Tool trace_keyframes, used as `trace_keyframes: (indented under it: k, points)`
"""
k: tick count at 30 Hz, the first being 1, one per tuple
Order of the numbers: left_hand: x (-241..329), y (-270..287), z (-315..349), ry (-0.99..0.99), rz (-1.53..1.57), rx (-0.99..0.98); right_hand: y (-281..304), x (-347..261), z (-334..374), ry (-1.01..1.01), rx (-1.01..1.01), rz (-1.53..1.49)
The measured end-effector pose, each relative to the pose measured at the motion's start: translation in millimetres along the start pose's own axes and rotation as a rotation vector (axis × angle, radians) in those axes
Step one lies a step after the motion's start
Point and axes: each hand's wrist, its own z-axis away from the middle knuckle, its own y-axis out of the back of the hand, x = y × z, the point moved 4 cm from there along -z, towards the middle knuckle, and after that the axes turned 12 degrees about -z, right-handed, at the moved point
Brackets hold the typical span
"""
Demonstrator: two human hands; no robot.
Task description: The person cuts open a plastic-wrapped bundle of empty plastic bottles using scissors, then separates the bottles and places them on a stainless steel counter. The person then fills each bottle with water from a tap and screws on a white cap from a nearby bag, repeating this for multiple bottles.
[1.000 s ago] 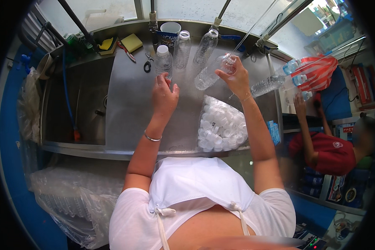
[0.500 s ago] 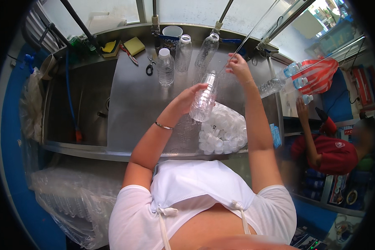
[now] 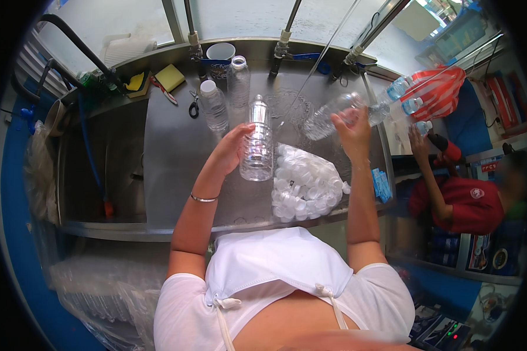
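My left hand is closed round a clear ribbed plastic bottle, which stands almost upright over the steel counter. To its right, my right hand grips another clear plastic bottle, tilted and smeared by motion; the fingers partly hide its upper right end. Left of my left hand's bottle is a white-capped bottle. Behind that one stands a bottle with an uncovered mouth. Between my forearms, a clear bag of white caps lies on the counter.
Black scissors, a yellow sponge and a patterned cup sit along the back, near the taps. At left is a steel sink. A co-worker in red reaches toward bottles beside a striped bag at right.
My right hand has come away from the left hand's bottle and now holds another bottle. A bottle near the middle tap is gone from there. My left hand has moved left with its bottle.
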Motion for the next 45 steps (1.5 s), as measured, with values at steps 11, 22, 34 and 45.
trace_keyframes:
  k: [11,22,34,45]
  points:
    - [-14,-50,-59,-0.751,-1.131,0.31,170,115,-8,-0.209,0.3,-0.056]
    - [-19,-55,-79,-0.73,-1.134,0.326,156,128,-40,-0.201,0.137,0.071]
    - [-7,-119,-29,-0.071,-1.621,-0.138,116,129,-49,-0.138,0.026,0.103]
    - [-51,-201,-187,-0.641,-1.176,0.089,98,73,-53,0.225,0.184,0.372]
